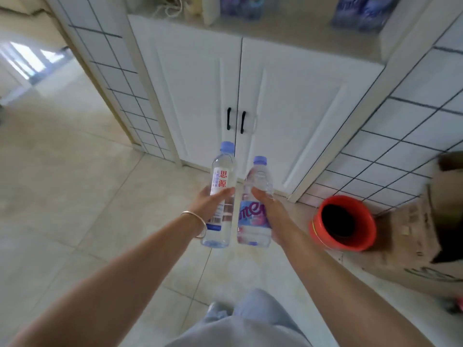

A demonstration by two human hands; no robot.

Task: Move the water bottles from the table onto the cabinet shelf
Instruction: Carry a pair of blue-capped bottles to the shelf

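Pale tiled floor (75, 186); white two-door cabinet (250, 96) ahead with two black handles (235, 120) at the door seam, set between walls of white tile with dark grout. The open shelf (288, 28) above the doors carries blurred purple-blue packs (358, 11) at right and more at centre; contents not legible. Red bucket (343, 222) stands on the floor at right, just beside a cardboard box (413, 246).

Both arms are extended toward the cabinet, each with one bottle, held in the air over the floor, below shelf level.

Left hand (209, 201): grip closed around the mid-body of the left bottle (221, 196), thumb across the label. Bangle (198, 222) on the wrist. The bottle is clear, water-filled, with a pale blue cap, a white label with red Chinese characters and a blue band lower down.

Right hand (269, 207): grip closed around the right bottle (256, 206) from its right side, thumb on the front above the label. The bottle is clear and ribbed at the shoulder, with a pale blue cap and a purple-pink label with white lettering.

Orientation: both long axes are near upright, caps up and pointing toward the cabinet doors, bases toward the person. The bottles are side by side, nearly parallel, close but apart; the left cap sits higher in view than the right.

Grey-blue trousers (250, 326) at bottom edge.
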